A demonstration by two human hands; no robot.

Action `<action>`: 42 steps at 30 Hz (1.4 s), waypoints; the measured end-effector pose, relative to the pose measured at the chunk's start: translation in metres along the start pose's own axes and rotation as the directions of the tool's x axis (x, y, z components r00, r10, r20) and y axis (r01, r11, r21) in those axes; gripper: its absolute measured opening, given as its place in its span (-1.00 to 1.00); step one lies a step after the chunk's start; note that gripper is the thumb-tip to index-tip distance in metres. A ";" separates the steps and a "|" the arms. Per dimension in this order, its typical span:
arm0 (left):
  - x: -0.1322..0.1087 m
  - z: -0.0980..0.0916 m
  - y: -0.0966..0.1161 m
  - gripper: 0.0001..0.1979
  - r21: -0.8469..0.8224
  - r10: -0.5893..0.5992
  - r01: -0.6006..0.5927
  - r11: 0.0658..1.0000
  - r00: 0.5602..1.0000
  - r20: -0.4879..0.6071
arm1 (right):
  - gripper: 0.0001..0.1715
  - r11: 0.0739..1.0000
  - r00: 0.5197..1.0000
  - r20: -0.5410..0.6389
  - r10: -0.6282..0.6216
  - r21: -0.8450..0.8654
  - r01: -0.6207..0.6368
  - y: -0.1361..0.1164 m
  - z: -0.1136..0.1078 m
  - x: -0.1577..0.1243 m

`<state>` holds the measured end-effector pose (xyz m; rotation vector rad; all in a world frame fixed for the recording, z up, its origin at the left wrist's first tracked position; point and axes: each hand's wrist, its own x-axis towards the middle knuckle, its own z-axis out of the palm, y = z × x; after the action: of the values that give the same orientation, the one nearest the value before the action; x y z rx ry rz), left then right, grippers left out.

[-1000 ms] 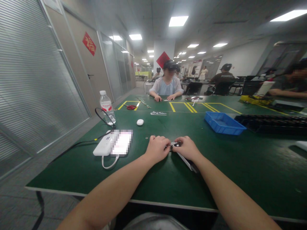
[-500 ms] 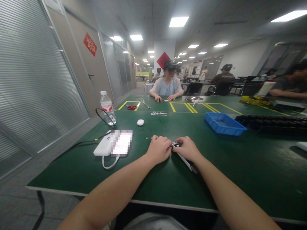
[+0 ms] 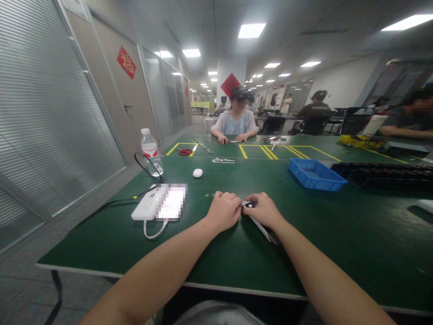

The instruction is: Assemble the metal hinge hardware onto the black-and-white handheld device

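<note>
White-edged dark piece, long and slim: lying slantwise on the green table, right between the forearms! Gripping it near the far end with the right hand, fingers bent, covering much of its upper part. Curling the left hand narrow, fingertips meeting at that same far end; pinching anything there? Not being able to tell, with the view blocked by the fingers.

Now scanning for writing! Reading a gold 福 on the red diamond sign, hanging on the door at left, coming through clearly. Swinging down to the bottle, spotting red print on the label, too small for reading. Catching pale lettering across the brown shirt in the background, blurring beyond reading. Eyeing the phone, glowing behind blurred-out blocks, lying just beside the white power bank. Sitting well off to the right: the blue tray.
</note>
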<state>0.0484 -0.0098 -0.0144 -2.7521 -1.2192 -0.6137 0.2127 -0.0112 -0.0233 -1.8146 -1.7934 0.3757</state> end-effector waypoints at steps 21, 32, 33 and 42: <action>0.001 0.003 -0.001 -0.84 0.052 0.021 -0.019 0.998 0.999 -0.024 | -0.54 1.000 1.000 0.018 0.002 -0.006 -0.002 -0.001 -0.001 0.000; 0.000 0.003 -0.002 -0.85 0.032 0.026 -0.025 0.999 0.999 -0.027 | -0.55 1.000 1.000 0.016 -0.006 -0.001 0.006 -0.001 -0.002 0.000; 0.000 0.003 -0.002 -0.87 0.027 0.026 -0.026 0.999 0.999 -0.024 | -0.55 1.000 1.000 0.016 -0.005 0.000 0.005 -0.002 -0.002 -0.001; 0.000 0.002 -0.001 -0.85 0.019 0.013 -0.013 1.000 1.000 -0.013 | -0.55 1.000 1.000 0.020 0.005 -0.002 -0.005 -0.002 -0.002 -0.001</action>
<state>0.0478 -0.0086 -0.0160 -2.7342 -1.1977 -0.6151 0.2121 -0.0123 -0.0204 -1.8235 -1.8039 0.3957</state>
